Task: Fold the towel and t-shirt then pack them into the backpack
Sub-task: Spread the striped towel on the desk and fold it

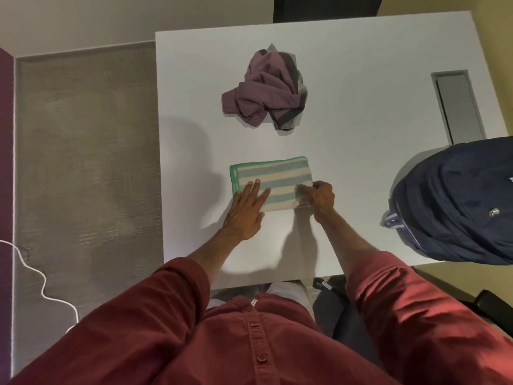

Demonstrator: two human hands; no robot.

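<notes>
From the head view, the left hand (244, 211) is lying spread flat on the folded striped towel (273, 180) near the table's (361, 190) middle, while the right hand (322, 197) is pinching its right edge. The t-shirt (268, 88) (crumpled) is sitting farther away; the backpack (455, 201) is resting right.

The left hand (245, 208) covered the near left corner of the towel (273, 180). The right hand (322, 197) hid the towel's right edge, its fingertips out of sight in the cloth. To the right of that hand, the backpack (455, 201) was cut off by the picture's edge.
</notes>
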